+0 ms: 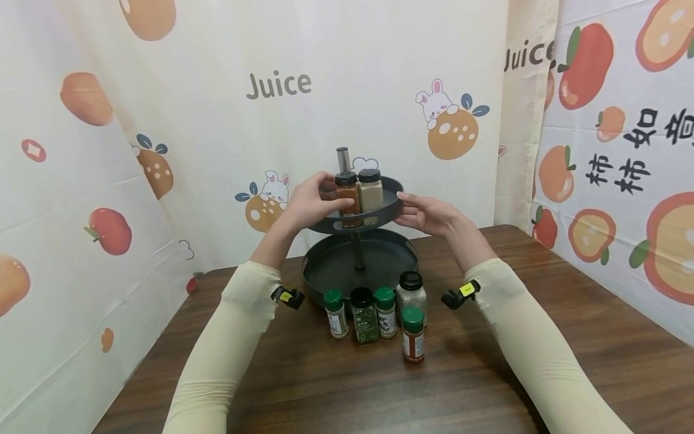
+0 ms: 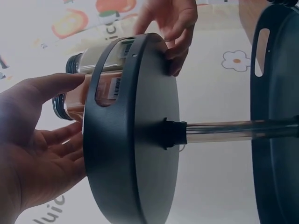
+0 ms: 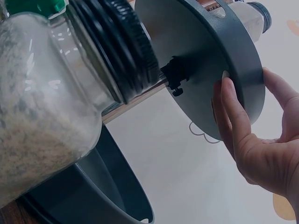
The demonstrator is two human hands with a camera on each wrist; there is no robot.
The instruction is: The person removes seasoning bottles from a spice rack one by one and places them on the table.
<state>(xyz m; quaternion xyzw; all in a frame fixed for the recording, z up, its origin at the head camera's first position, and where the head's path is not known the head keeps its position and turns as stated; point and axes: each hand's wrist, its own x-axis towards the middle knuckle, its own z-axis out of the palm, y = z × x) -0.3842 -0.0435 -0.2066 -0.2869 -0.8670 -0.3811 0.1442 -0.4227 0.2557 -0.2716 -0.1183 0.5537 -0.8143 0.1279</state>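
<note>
A dark two-tier round stand has an upper tray [image 1: 391,205] on a central post and a wider lower tray [image 1: 320,259] beneath. On the upper tray, a black-capped jar of reddish spice [image 1: 347,198] stands beside a black-capped jar of pale powder [image 1: 371,194]. My left hand [image 1: 308,204] holds the reddish jar, thumb across its front and fingers behind; the left wrist view shows its barcode label [image 2: 114,87] through the tray's slot. At the right rim, my right hand [image 3: 266,154] grips the upper tray, with fingers against its underside and thumb at the edge.
Before the lower tray stand green-capped shakers [image 1: 336,314], a black-capped jar of green flakes [image 1: 364,316] and a larger clear jar [image 1: 413,296]. A green-capped red spice shaker [image 1: 413,337] is nearest. Fruit-printed curtains [image 1: 352,60] surround the wooden table [image 1: 325,392].
</note>
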